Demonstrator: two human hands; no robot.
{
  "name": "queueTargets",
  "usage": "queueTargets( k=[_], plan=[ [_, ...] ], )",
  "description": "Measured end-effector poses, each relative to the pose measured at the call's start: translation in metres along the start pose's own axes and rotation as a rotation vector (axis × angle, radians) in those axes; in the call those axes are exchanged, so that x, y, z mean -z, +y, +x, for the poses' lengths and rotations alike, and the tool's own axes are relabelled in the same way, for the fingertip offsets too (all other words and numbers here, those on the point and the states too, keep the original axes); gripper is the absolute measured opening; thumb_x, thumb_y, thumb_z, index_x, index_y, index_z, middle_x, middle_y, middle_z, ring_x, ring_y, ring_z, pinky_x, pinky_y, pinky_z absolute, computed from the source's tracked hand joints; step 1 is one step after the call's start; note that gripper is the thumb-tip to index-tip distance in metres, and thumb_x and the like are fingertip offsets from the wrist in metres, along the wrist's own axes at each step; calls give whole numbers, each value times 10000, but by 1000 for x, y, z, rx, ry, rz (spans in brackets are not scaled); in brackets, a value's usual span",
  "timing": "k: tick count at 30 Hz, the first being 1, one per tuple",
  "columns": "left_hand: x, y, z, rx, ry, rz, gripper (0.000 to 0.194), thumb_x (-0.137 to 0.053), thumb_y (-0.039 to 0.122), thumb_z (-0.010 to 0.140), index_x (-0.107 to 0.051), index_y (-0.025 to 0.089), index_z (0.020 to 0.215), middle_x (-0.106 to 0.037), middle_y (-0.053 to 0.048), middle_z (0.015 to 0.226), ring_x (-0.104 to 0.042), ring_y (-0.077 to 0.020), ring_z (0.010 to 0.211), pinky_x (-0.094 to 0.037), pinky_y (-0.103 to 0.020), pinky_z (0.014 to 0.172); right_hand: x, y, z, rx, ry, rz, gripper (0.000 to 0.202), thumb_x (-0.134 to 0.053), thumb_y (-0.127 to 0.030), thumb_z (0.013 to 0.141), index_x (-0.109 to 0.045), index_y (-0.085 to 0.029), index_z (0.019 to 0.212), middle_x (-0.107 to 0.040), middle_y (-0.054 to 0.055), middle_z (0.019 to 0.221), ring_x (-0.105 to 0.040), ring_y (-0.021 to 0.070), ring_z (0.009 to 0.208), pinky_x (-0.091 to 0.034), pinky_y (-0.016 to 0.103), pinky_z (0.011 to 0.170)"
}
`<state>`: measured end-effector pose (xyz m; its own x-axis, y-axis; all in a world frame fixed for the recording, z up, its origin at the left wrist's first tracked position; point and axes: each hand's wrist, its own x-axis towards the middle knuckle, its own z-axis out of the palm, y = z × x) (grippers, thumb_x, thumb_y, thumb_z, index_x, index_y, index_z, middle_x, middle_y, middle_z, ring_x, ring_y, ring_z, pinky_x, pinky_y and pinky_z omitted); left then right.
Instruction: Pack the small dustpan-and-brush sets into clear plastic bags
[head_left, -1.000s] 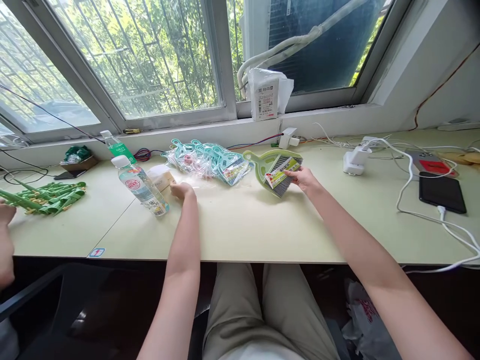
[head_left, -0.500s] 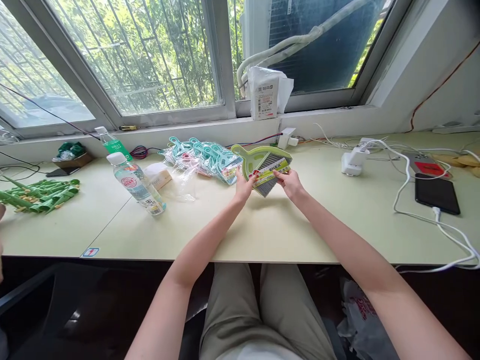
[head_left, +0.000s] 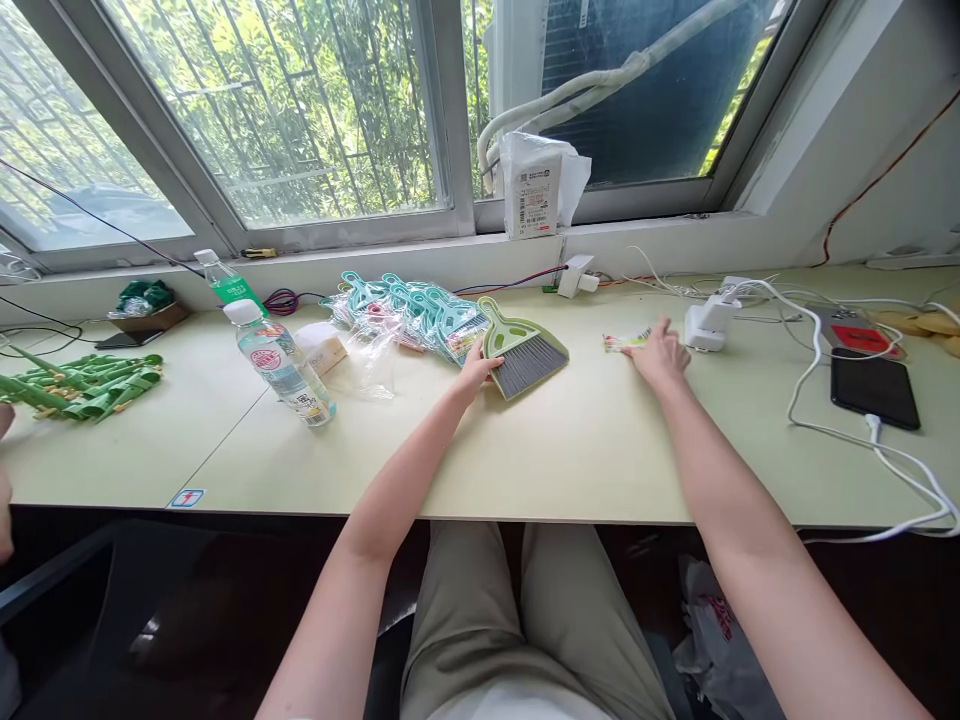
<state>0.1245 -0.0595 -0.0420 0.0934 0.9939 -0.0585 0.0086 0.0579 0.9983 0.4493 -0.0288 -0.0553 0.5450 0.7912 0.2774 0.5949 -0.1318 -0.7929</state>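
A green hand brush and dustpan set [head_left: 531,366] with grey bristles is tilted just over the table. My left hand [head_left: 478,368] is closed on its left edge, the thumb over the front. Farther right, a narrow printed label strip [head_left: 627,342] lies on the tabletop. My right hand [head_left: 663,354] is at the strip's right end, its thumb near it and the other fingers stretched upward, apart. Behind my left hand, several teal brush and dustpan sets [head_left: 409,310] lie heaped in clear plastic wrapping.
Two bottles, one clear [head_left: 281,368] and one green-labelled [head_left: 229,280], stand at the left. Beyond them lie folded green strips [head_left: 90,385]. At the right are a white plug adapter [head_left: 709,322], white cables and a black phone [head_left: 874,388]. Another person's hand [head_left: 4,480] shows at the left edge.
The printed strip has come off the brush and dustpan set. My right hand has moved right with it to the tabletop and its fingers have spread. My left hand still holds the set.
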Motion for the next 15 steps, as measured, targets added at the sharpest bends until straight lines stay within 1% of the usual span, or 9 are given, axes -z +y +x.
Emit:
queueTargets(
  k=[2,4,6,8,9,11,12,13,15],
  plan=[
    [1,0,-2,10,-44,34,572,-648,181,747,-503,233,1298,-637,-95,1196,-626,-266,1048,-552,-390,814,8,5,1,38,105,-338,948,-834,-321,692,-346,-74,1467,-360,361,1444,-558,437,1153,-500,529,843],
    [-1,1,-4,-6,-87,55,502,-630,243,798,-514,227,1287,-641,-97,1166,-635,-257,1010,-552,-380,789,13,-5,-5,137,144,-555,840,-717,-387,811,-313,-87,1484,-267,333,1515,-480,434,1228,-479,507,852],
    [-5,3,-5,-37,-111,80,418,-597,315,852,-541,224,1256,-645,-94,1126,-637,-251,985,-551,-360,756,13,-26,-17,302,189,-623,619,-553,-402,920,-390,-92,1431,-281,284,1526,-436,403,1258,-450,500,884],
    [-10,4,-6,-69,-117,118,334,-539,357,903,-583,211,1200,-653,-89,1062,-636,-244,966,-544,-340,742,8,-52,-34,452,186,-607,447,-415,-376,979,-510,-101,1319,-395,245,1458,-449,366,1237,-414,492,920],
    [-14,4,-7,-95,-119,138,305,-504,359,925,-603,203,1167,-656,-86,1030,-634,-240,964,-539,-335,754,4,-64,-45,504,124,-576,405,-369,-364,992,-577,-113,1233,-484,225,1376,-487,342,1188,-413,466,909],
    [-21,3,-9,-163,-121,188,281,-451,342,954,-635,184,1097,-662,-79,982,-626,-237,976,-523,-342,811,-9,-82,-68,569,-97,-502,413,-326,-370,1001,-670,-143,1022,-624,178,1148,-562,289,1030,-428,392,833],
    [-25,1,-11,-195,-101,222,280,-435,331,962,-647,174,1057,-665,-79,965,-622,-240,985,-511,-351,845,-17,-88,-79,599,-211,-468,431,-330,-390,999,-685,-154,935,-654,160,1054,-577,270,965,-429,366,798],
    [-30,0,-14,-227,-57,265,284,-424,321,967,-655,166,1024,-667,-82,958,-617,-246,996,-495,-363,878,-25,-92,-90,638,-279,-445,437,-344,-408,995,-688,-159,891,-668,153,1003,-579,263,944,-427,356,788],
    [-38,-3,-20,-285,74,363,291,-416,315,971,-660,161,1013,-674,-93,971,-607,-263,1021,-458,-385,934,-39,-95,-107,709,-279,-414,403,-395,-419,980,-686,-154,895,-682,157,996,-572,276,987,-422,366,828]
  ],
)
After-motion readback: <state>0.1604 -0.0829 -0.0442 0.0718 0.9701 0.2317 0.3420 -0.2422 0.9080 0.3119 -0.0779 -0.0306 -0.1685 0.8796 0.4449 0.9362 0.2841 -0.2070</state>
